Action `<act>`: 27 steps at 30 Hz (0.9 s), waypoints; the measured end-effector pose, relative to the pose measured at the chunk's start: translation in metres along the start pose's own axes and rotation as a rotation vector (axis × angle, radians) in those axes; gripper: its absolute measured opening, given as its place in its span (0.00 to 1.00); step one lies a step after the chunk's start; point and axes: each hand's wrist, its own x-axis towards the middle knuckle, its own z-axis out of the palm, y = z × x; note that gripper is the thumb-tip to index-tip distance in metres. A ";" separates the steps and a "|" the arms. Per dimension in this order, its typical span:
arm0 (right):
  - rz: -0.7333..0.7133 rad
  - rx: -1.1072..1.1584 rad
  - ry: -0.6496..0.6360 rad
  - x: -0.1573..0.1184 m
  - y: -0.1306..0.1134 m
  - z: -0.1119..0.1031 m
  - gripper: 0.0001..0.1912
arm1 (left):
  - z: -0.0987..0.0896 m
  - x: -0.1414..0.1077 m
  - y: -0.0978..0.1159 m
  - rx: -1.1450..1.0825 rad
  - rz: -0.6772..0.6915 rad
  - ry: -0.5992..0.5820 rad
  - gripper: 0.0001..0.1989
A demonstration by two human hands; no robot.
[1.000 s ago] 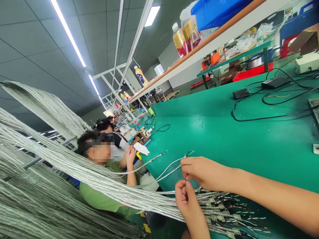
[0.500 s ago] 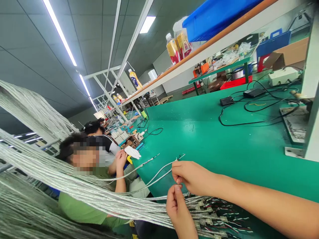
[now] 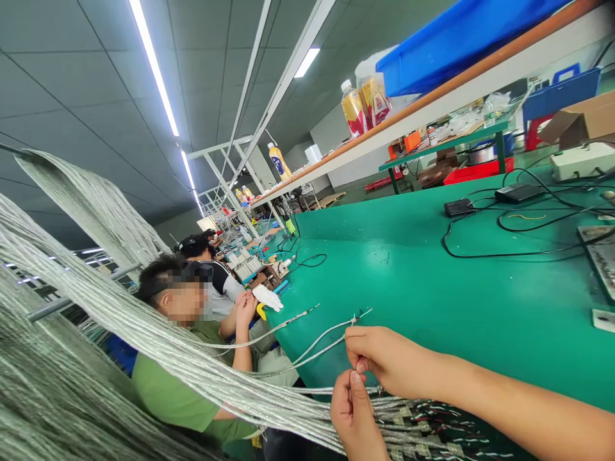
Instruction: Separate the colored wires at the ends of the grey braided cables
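Observation:
My right hand (image 3: 384, 355) reaches in from the right with its fingers closed, where a whitish braided cable (image 3: 319, 349) meets the fingertips. Just below it, my left hand (image 3: 353, 410) is closed in a pinch, thumb tip against the right fingers. Whatever lies between its fingertips is too small to make out. Beyond the right hand, a cable end (image 3: 362, 315) with thin wires sticks out over the green bench. Under and beside my hands runs a thick bundle of similar cables (image 3: 269, 406), ending in small pale connectors (image 3: 423, 426) and loose coloured wires.
The green bench top (image 3: 408, 288) stretches ahead, with black adapters (image 3: 521, 192) and cords at the right. Above it runs a shelf with bottles (image 3: 354, 109) and a blue bin (image 3: 446, 48). At left, a co-worker in green (image 3: 168, 390) sits near a white glove (image 3: 268, 298).
The view has shifted, so the scene sits farther right and slightly lower. Both hands keep nearly the same closed pose, close together.

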 end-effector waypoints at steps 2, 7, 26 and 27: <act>-0.017 0.020 0.001 0.000 0.000 0.002 0.13 | -0.001 0.001 0.000 -0.004 0.007 0.002 0.19; 0.017 0.093 0.005 -0.001 -0.006 -0.002 0.08 | 0.000 -0.003 0.002 -0.023 0.000 0.016 0.20; 0.323 0.444 0.210 0.007 0.019 0.004 0.06 | 0.004 -0.013 0.018 -0.084 -0.061 0.072 0.23; 0.329 0.501 0.107 0.004 0.020 0.013 0.05 | 0.004 -0.013 0.019 -0.098 -0.064 0.076 0.23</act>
